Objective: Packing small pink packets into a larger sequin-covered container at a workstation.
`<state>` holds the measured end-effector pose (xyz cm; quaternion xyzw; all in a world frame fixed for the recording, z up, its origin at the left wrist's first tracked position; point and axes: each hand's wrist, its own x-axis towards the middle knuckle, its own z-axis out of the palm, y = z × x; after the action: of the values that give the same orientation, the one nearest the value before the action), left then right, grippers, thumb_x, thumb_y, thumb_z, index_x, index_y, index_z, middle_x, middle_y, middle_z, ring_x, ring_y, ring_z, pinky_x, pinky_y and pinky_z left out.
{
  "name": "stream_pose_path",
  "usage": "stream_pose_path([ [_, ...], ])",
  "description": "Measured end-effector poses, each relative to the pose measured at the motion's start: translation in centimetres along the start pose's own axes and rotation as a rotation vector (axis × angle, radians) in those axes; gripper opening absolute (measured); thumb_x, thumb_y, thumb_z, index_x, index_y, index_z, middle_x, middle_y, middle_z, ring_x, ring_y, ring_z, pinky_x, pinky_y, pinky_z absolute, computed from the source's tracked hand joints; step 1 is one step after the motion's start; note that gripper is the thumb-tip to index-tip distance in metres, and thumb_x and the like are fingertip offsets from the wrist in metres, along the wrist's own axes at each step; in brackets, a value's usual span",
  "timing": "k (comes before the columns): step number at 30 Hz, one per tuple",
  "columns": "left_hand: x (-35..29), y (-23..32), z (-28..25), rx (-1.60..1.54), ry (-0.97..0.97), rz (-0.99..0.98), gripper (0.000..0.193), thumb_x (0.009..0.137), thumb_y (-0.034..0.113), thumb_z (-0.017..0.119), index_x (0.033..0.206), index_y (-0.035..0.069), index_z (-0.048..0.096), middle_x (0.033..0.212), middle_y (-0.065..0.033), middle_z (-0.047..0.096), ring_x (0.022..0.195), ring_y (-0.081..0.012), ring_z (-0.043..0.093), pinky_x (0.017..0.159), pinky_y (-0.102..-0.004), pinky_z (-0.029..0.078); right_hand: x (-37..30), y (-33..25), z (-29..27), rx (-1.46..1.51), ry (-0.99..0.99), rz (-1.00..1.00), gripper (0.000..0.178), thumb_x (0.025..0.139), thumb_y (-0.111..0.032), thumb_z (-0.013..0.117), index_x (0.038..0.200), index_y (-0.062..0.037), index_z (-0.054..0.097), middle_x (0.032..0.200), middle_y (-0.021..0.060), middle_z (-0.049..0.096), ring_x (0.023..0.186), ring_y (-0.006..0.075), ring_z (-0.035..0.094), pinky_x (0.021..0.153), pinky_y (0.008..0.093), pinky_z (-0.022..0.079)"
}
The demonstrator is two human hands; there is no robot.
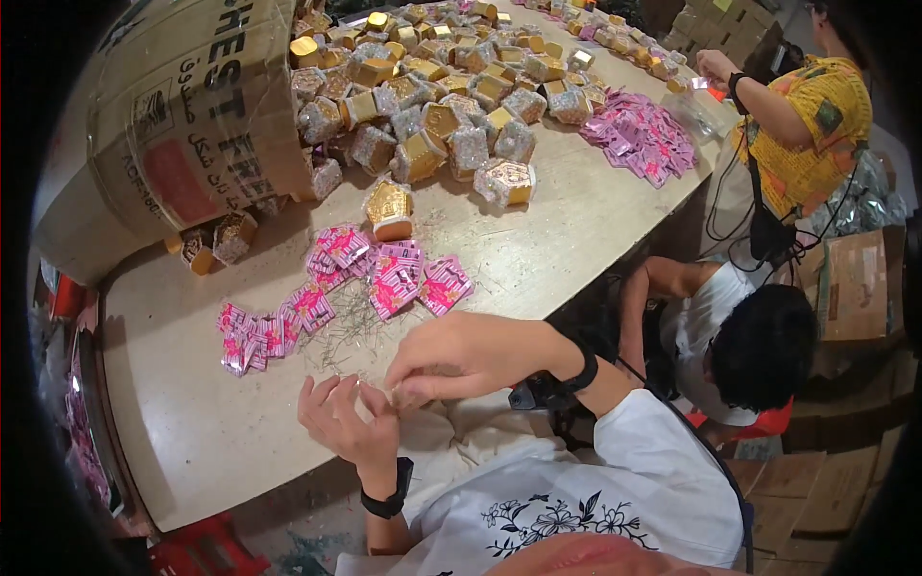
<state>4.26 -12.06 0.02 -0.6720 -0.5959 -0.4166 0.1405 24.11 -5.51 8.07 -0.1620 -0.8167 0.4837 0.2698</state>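
Observation:
My left hand (353,422) is at the near edge of the table, fingers curled and tips drawn together. My right hand (480,353) meets it from the right, thumb and fingers pinched beside the left fingertips. What they pinch is too small to make out. Just beyond my hands, thin clear strands or pins (357,331) lie scattered on the table. Several pink printed cards (396,278) sit past them in loose overlapping groups, reaching left to another cluster (257,336). A gold, faceted container with a glittery wrapped rim (389,207) stands behind the cards.
A large heap of similar gold containers (423,77) covers the far table (499,259). An open cardboard box (197,115) lies at the left. A pink card pile (642,134) is at the right edge. Two people, in a yellow top (807,134) and white top (693,317), are nearby.

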Motion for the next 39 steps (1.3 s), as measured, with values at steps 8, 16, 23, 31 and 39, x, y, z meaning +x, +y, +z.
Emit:
stream_pose_path([
  [8, -0.3, -0.2, 0.5, -0.005, 0.014, -0.066, 0.017, 0.073, 0.002, 0.064, 0.088, 0.007, 0.062, 0.1, -0.0102, 0.056, 0.11, -0.037, 0.051, 0.087, -0.0474, 0.042, -2.6, 1.1, -4.8, -1.02, 0.524, 0.249, 0.038, 0.081, -0.015, 0.068, 0.114, -0.0023, 0.055, 0.109, 0.0171, 0.056, 0.101, 0.0355, 0.054, 0.089, 0.0427, 0.044],
  [16, -0.1, 0.0, 0.0, -0.008, -0.026, -0.059, 0.019, 0.072, -0.002, 0.065, 0.089, 0.005, 0.062, 0.101, -0.0142, 0.055, 0.11, -0.0372, 0.048, 0.087, -0.0457, 0.046, -4.9, 7.5, -12.3, -1.001, 0.506, 0.587, 0.057, 0.076, -0.014, 0.072, 0.125, -0.0002, 0.046, 0.119, 0.0196, 0.049, 0.108, 0.0376, 0.051, 0.094, 0.0442, 0.043],
  [23, 0.1, -0.4, -0.1, -0.001, -0.021, -0.027, 0.026, 0.07, 0.005, 0.069, 0.095, 0.005, 0.06, 0.102, -0.0135, 0.054, 0.108, -0.0354, 0.05, 0.086, -0.0444, 0.044, -4.3, 3.7, -6.6, -0.777, 0.588, 0.407, 0.058, 0.068, -0.014, 0.077, 0.117, -0.0033, 0.047, 0.109, 0.0173, 0.048, 0.094, 0.0326, 0.055, 0.084, 0.0386, 0.048],
  [31, -0.1, -0.2, -2.3, -0.909, -0.436, 0.005, 0.083, 0.061, 0.023, 0.086, 0.129, 0.003, 0.042, 0.11, -0.0165, 0.049, 0.102, -0.0316, 0.05, 0.086, -0.0402, 0.044, -3.7, 1.4, 4.6, -0.147, 0.269, 0.061, 0.07, 0.065, -0.013, 0.084, 0.124, -0.0059, 0.046, 0.122, 0.0168, 0.049, 0.111, 0.0324, 0.049, 0.094, 0.0403, 0.044],
  [39, -0.7, -2.8, -3.4, -0.559, -0.302, 0.041, 0.086, 0.055, 0.019, 0.089, 0.127, 0.004, 0.046, 0.107, -0.0154, 0.052, 0.095, -0.0292, 0.052, 0.081, -0.0391, 0.045, -4.0, 1.7, 5.9, -0.471, 0.312, 0.01, 0.054, 0.07, -0.01, 0.075, 0.119, -0.0046, 0.055, 0.131, 0.0164, 0.05, 0.117, 0.035, 0.051, 0.097, 0.0407, 0.043],
])
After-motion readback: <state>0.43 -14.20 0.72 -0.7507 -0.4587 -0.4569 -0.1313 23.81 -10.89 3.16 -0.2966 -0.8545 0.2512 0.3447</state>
